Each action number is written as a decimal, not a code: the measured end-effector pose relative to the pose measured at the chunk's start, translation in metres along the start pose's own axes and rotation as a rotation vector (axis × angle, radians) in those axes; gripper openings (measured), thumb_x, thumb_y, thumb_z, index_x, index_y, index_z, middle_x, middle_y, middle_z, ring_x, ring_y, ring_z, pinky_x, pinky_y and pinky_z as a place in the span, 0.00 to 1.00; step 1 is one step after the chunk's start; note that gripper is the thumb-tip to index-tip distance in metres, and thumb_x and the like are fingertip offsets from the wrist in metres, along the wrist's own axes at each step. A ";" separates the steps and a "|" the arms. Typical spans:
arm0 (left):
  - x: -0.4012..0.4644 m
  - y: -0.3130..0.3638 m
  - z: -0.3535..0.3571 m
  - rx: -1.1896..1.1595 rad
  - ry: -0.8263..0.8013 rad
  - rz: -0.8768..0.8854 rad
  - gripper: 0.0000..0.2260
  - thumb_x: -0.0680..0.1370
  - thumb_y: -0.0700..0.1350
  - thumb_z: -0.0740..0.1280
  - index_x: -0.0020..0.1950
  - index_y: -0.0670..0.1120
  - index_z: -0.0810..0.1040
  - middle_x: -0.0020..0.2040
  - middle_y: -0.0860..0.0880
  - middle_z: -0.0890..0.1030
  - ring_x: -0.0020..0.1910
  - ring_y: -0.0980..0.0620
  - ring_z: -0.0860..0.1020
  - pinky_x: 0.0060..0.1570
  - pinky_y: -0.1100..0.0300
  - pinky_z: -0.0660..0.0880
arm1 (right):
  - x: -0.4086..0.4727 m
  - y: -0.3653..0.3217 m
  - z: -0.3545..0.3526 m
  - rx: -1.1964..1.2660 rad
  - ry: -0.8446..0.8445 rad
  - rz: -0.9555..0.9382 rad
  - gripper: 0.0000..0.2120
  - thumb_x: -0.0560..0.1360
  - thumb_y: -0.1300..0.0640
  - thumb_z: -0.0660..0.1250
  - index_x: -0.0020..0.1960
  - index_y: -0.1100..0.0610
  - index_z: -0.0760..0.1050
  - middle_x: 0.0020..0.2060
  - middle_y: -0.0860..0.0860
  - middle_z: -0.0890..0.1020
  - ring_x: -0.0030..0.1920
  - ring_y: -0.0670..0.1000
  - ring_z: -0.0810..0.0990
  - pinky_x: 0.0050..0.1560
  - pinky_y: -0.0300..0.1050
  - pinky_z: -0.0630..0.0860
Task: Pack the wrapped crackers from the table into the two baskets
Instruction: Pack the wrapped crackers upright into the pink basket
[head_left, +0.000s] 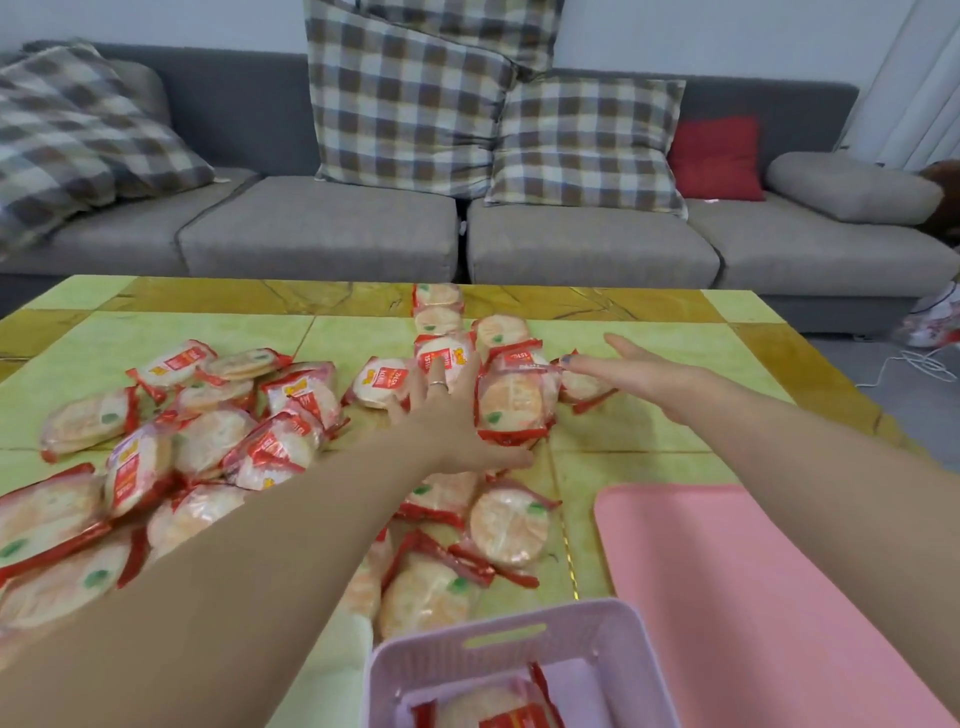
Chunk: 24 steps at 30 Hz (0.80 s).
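Observation:
Many wrapped round crackers in red-edged clear packs lie on the green and yellow table (644, 431). A big pile of packs (208, 441) is at the left, a short row of packs (439, 312) at the back, and loose packs (509, 525) lie nearer me. My left hand (452, 415), fingers spread and straight, presses the left side of a small stack of packs (511, 402), with its thumb along the stack's near edge. My right hand (644, 371) reaches in from the right, its straight fingers touching the top of that stack. A lilac basket (519, 621) at the bottom holds a few packs.
A pink plastic item (753, 571) with a flat surface lies at the right front of the table, beside the lilac basket. A grey sofa (322, 228) with checked cushions stands behind the table. A white cable (919, 364) lies on the floor at the right.

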<state>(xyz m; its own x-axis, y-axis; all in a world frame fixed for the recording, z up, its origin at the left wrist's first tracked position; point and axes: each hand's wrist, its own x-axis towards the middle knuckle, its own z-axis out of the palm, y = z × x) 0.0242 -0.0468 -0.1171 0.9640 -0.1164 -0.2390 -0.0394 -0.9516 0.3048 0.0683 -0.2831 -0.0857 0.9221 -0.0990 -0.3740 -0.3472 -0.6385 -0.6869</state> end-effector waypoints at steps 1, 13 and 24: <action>0.008 0.001 0.004 0.004 0.019 0.003 0.62 0.58 0.79 0.68 0.77 0.64 0.29 0.82 0.46 0.35 0.79 0.40 0.33 0.74 0.30 0.42 | 0.009 -0.002 0.000 -0.014 0.019 -0.006 0.49 0.69 0.31 0.71 0.82 0.44 0.51 0.81 0.52 0.56 0.80 0.57 0.55 0.75 0.55 0.58; 0.030 0.000 0.041 0.047 0.141 0.005 0.57 0.60 0.83 0.60 0.79 0.62 0.37 0.83 0.50 0.40 0.81 0.41 0.42 0.73 0.30 0.45 | 0.033 -0.026 0.036 -0.064 -0.341 -0.081 0.21 0.74 0.37 0.70 0.58 0.50 0.79 0.44 0.53 0.85 0.44 0.53 0.81 0.52 0.49 0.76; 0.015 -0.006 0.046 -0.144 0.282 0.162 0.55 0.57 0.80 0.63 0.78 0.61 0.46 0.81 0.48 0.55 0.81 0.43 0.49 0.77 0.39 0.50 | 0.017 -0.021 0.064 0.297 -0.323 -0.028 0.36 0.61 0.46 0.82 0.66 0.48 0.73 0.54 0.53 0.86 0.54 0.55 0.86 0.56 0.59 0.82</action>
<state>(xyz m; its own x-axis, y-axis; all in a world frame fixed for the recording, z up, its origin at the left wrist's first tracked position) 0.0267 -0.0559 -0.1651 0.9838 -0.1601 0.0805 -0.1792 -0.8751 0.4496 0.0807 -0.2228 -0.1175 0.8475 0.1893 -0.4958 -0.4003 -0.3854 -0.8314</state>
